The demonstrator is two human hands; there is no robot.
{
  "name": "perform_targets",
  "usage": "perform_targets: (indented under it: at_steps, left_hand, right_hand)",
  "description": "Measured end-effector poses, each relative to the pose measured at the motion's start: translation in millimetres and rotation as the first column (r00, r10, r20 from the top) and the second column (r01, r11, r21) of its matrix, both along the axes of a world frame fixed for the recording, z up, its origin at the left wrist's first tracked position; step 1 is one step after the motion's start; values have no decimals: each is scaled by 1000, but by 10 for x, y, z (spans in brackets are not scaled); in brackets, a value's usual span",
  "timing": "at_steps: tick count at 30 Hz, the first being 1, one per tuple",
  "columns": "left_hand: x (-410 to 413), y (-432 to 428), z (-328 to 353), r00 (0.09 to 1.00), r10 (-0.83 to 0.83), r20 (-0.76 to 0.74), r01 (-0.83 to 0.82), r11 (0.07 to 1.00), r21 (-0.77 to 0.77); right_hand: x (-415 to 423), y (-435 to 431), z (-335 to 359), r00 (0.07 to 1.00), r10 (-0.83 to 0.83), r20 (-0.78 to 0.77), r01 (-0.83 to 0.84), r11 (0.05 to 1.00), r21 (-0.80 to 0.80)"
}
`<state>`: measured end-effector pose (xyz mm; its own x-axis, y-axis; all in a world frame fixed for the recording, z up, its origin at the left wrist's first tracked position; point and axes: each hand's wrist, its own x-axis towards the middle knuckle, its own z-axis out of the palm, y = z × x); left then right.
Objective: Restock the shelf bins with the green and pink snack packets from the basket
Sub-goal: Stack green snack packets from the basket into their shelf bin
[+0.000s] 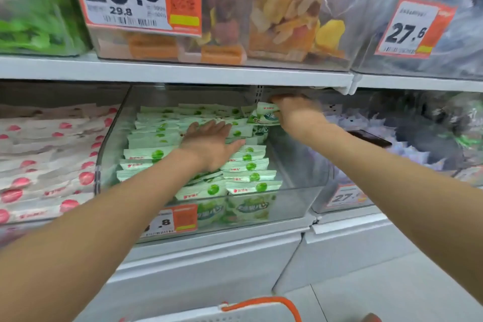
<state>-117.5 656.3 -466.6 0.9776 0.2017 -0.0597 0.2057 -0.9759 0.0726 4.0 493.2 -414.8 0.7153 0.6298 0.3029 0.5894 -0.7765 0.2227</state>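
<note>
A clear shelf bin in the middle holds rows of green-and-white snack packets. My left hand lies flat, fingers straight, pressing on the packets in the middle of the bin. My right hand reaches to the bin's back right and grips a few green packets just under the upper shelf. To the left, a neighbouring bin is filled with pink-and-white packets. The basket's white rim with an orange handle shows at the bottom edge; its contents are out of view.
The white upper shelf hangs close above my right hand and carries clear bins of dried fruit with price tags. A bin of dark packets stands to the right. Below are white cabinet fronts and grey floor.
</note>
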Motion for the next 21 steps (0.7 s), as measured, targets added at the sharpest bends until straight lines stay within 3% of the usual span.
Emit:
perform_targets:
  at_steps: [13, 21]
  left_hand:
    - [-41, -11, -1, 1000, 0, 24, 0, 1000, -10]
    - [-36, -3, -20, 999, -4, 32, 4, 1000, -11]
  right_hand:
    - [287, 154, 59, 966, 117, -229, -154, 976, -153]
    - [239, 244, 98, 968, 92, -234, -144, 965, -218]
